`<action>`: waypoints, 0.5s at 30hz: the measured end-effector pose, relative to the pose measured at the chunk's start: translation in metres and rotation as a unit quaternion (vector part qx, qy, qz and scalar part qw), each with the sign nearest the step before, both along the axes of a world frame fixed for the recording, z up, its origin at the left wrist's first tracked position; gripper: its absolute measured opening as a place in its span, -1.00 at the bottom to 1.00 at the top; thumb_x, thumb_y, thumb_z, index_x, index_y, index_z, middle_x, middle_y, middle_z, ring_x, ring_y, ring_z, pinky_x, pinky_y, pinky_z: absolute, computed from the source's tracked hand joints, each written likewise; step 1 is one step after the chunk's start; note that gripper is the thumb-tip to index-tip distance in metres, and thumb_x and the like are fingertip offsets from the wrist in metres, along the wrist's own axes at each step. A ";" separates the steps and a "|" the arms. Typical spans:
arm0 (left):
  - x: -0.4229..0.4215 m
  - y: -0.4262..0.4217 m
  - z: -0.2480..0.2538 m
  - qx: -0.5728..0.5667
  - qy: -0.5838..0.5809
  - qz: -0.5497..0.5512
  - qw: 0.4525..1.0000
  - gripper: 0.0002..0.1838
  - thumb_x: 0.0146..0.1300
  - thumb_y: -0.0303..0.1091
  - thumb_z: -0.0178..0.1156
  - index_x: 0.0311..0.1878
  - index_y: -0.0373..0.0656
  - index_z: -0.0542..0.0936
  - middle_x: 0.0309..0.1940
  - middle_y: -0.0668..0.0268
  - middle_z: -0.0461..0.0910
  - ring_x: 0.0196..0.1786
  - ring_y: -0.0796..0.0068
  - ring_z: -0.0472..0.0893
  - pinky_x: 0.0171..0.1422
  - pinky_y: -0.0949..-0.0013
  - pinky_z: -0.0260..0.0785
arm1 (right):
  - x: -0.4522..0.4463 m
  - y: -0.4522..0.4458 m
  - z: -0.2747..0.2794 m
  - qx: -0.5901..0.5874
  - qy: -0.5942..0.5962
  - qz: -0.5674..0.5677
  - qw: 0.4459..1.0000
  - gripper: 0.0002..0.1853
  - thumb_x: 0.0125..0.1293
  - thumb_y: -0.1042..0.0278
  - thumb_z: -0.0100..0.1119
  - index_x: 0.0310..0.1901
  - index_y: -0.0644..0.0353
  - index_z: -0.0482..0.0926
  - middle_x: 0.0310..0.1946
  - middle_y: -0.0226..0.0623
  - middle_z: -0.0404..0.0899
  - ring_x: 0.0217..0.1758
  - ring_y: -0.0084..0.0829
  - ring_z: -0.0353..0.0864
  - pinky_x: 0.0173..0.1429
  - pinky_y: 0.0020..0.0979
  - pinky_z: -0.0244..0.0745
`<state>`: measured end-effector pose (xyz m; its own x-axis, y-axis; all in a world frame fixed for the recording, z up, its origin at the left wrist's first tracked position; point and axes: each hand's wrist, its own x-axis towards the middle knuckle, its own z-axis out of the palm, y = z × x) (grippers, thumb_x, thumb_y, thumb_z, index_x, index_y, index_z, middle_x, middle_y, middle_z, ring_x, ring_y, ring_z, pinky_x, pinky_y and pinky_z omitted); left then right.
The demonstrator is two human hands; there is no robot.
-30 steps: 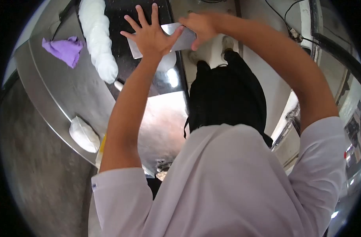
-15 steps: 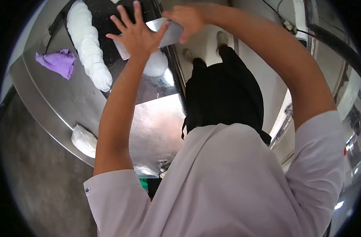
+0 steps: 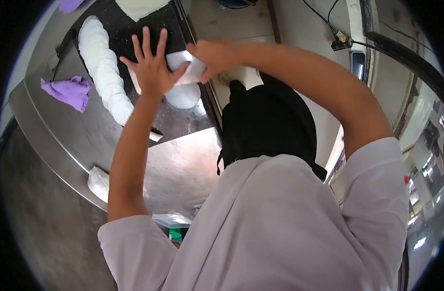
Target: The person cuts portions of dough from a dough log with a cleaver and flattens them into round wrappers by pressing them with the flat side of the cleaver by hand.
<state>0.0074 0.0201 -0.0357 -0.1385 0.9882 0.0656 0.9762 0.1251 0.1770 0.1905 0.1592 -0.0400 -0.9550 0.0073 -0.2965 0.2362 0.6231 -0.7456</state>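
Note:
My left hand (image 3: 153,68) lies with fingers spread on a flat metal blade (image 3: 194,66) over the black board (image 3: 176,127). My right hand (image 3: 214,57) is wrapped round the blade's right end. A round white piece (image 3: 184,95) lies just below the blade, partly covered by it. Left of my hands stretches a long row of overlapping white rounds (image 3: 104,68). At the top is a pale, flat sheet (image 3: 141,6), cut off by the frame edge.
A purple cloth (image 3: 68,92) lies on the metal counter at the left. A white bag (image 3: 98,183) sits beside my left forearm, near the counter's edge. A light-coloured handle end (image 3: 155,136) shows by that forearm. Cables and a connector (image 3: 342,40) are at upper right.
The view has shifted, bringing the pale sheet and a second purple item into sight at the top. Both hands and the blade have moved nearer to my body, still together.

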 end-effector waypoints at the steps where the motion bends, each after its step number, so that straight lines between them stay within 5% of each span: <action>1: -0.007 0.008 -0.001 0.019 0.002 -0.006 1.000 0.15 0.01 0.53 0.30 0.66 0.36 0.17 0.71 0.15 -0.06 0.68 -0.26 -0.06 0.35 -0.85 -0.25 | -0.006 0.006 0.001 0.004 0.023 -0.018 1.000 -0.11 -0.15 0.03 0.72 0.06 0.51 0.45 -0.17 0.23 0.67 -0.07 0.18 0.74 -0.02 -0.05 0.68; 3: -0.028 0.031 -0.003 0.027 0.000 -0.031 0.999 0.16 0.00 0.54 0.31 0.66 0.36 0.17 0.71 0.14 -0.05 0.69 -0.26 -0.06 0.36 -0.84 -0.25 | -0.013 0.010 -0.004 0.050 0.127 -0.050 0.989 -0.15 -0.13 0.09 0.72 0.02 0.55 0.42 -0.28 0.26 0.67 -0.16 0.22 0.73 -0.11 -0.08 0.68; 10: 0.004 -0.004 -0.007 0.011 -0.021 -0.032 0.999 0.11 0.04 0.55 0.27 0.66 0.43 0.16 0.72 0.24 -0.05 0.72 -0.09 -0.09 0.40 -0.83 -0.24 | 0.019 -0.026 0.012 0.029 -0.046 -0.029 0.998 -0.09 -0.01 -0.20 0.64 0.06 0.48 0.43 -0.29 0.21 0.68 -0.18 0.18 0.75 -0.03 -0.05 0.68; 12: -0.012 0.006 -0.006 0.066 -0.006 -0.054 0.996 0.12 0.01 0.61 0.24 0.65 0.47 0.17 0.68 0.29 0.05 0.69 -0.14 -0.04 0.34 -0.86 -0.19 | 0.011 -0.021 -0.013 0.020 0.045 -0.044 0.998 -0.09 0.00 -0.24 0.61 0.07 0.45 0.44 -0.25 0.22 0.67 -0.09 0.16 0.73 0.03 -0.04 0.65; 13: -0.011 0.015 0.001 0.055 0.046 -0.017 0.997 0.02 0.15 0.44 0.29 0.65 0.42 0.17 0.66 0.30 0.10 0.67 -0.02 0.08 0.45 -0.68 -0.06 | -0.001 -0.007 -0.009 0.050 0.066 -0.034 0.996 -0.10 0.00 -0.23 0.61 0.09 0.43 0.44 -0.20 0.22 0.66 -0.03 0.14 0.71 0.07 -0.04 0.62; 14: -0.008 0.029 0.031 -0.081 0.064 0.016 0.995 0.20 -0.03 0.39 0.36 0.67 0.14 0.14 0.71 0.03 -0.11 0.71 -0.22 -0.13 0.54 -0.66 -0.27 | -0.010 0.016 -0.004 0.089 0.087 -0.026 0.992 -0.11 0.01 -0.22 0.60 0.11 0.41 0.44 -0.14 0.22 0.65 0.03 0.13 0.69 0.12 -0.04 0.60; 15: -0.012 0.038 0.034 -0.060 0.077 0.031 0.995 0.21 -0.04 0.39 0.35 0.67 0.11 0.15 0.71 0.00 -0.11 0.72 -0.20 -0.15 0.55 -0.64 -0.27 | -0.023 0.037 0.000 0.113 0.056 0.001 0.992 -0.14 0.05 -0.19 0.58 0.14 0.38 0.44 -0.08 0.20 0.64 0.06 0.12 0.68 0.13 -0.03 0.58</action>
